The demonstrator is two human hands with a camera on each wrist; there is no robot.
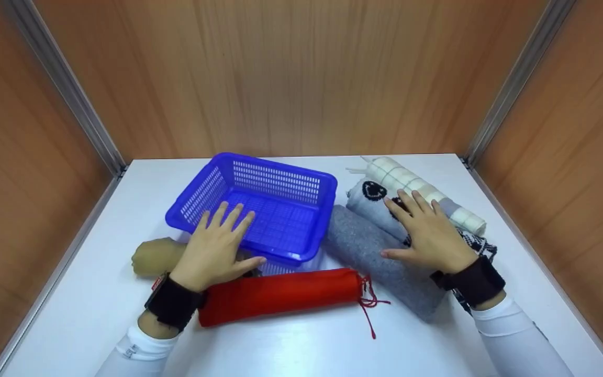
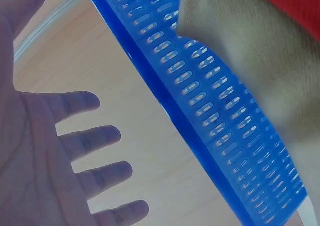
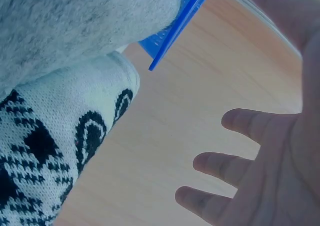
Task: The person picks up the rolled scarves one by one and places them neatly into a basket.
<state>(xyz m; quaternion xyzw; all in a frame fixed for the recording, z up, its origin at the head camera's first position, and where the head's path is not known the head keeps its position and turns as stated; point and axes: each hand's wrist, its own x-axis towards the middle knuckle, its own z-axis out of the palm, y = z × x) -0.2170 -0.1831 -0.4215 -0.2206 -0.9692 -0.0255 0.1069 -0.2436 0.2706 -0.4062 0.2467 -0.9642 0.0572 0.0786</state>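
My left hand (image 1: 216,251), fingers spread, hovers over the near left rim of a blue plastic basket (image 1: 330,209) and holds nothing. Below that hand lie a rolled red cloth (image 1: 291,293) with red cords at its right end and a rolled tan cloth (image 1: 157,256), partly hidden by the hand. Over at the right, my right hand (image 1: 432,238) is spread out above several rolled cloths, also with nothing in it. These are a grey roll (image 1: 364,251), a light knitted roll with black patterns (image 3: 60,136) and a cream checked roll (image 1: 406,178) at the back.
A white tabletop (image 1: 291,351) carries everything. Wooden panels close it in at the back (image 1: 301,78), left (image 1: 24,104) and right (image 1: 568,131), with metal strips at the corners. The basket stands between the tan and grey rolls, with the red roll along its near side.
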